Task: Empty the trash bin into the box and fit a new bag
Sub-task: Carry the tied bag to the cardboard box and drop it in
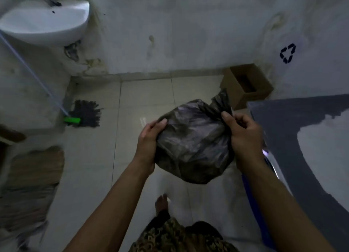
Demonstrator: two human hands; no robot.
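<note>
Bare foot [161, 201] on pale tiled floor [90, 166], full black trash bag [192, 142] held in the air between both hands, left hand [149, 138] cupping its side, right hand [243, 132] pinching the gathered neck, open cardboard box [245, 85] beyond against the wall, mop [83, 113] and white sink [47, 21] far left.

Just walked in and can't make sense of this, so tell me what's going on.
A person holds a full black trash bag in the air with both hands: the left hand supports its side, the right hand grips the bunched neck. The open cardboard box stands ahead by the wall, beyond the bag. The bag is not in it yet.
</note>
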